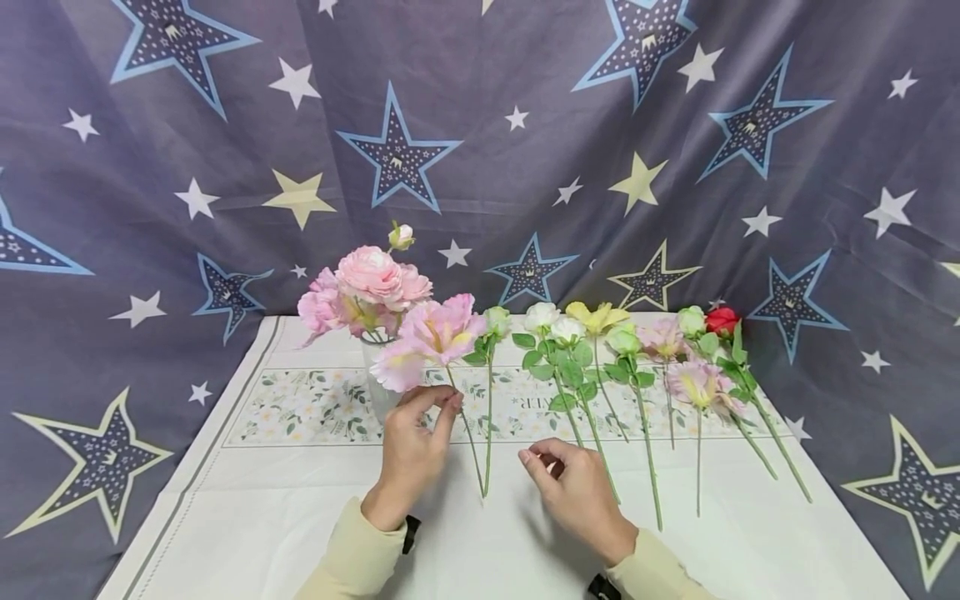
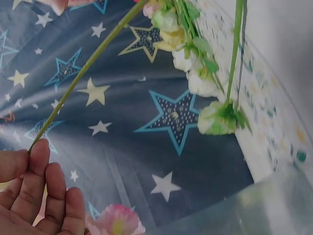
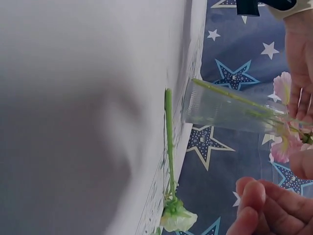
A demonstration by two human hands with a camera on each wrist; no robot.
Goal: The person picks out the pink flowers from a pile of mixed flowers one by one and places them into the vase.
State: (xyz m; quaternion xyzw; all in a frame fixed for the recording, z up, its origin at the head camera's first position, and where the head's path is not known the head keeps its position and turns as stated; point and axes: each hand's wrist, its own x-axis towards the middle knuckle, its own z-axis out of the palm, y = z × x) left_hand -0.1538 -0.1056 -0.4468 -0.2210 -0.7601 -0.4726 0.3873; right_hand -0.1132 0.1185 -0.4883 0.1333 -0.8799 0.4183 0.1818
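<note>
Head view: the pink flower [image 1: 435, 332] is left of centre in the frame, its stem pinched between the thumb and forefinger of the left hand [image 1: 412, 446]. The right hand [image 1: 576, 492], at lower centre, holds nothing, its fingers loosely curled. With so slight a pinch on a thin stem, the broad bloom could well twist or swing if the fingers slacken. Its petals overlap the clear vase [image 3: 210, 110] in the head view, and moving nearer might bend them against the rim or the pink blooms [image 1: 369, 275] there. The stem's lower end could also brush the green rose [image 1: 497, 321] lying on the worktop [image 1: 255, 517]. The flower's long axis slants: bloom toward upper left, bare stem end toward lower right.
</note>
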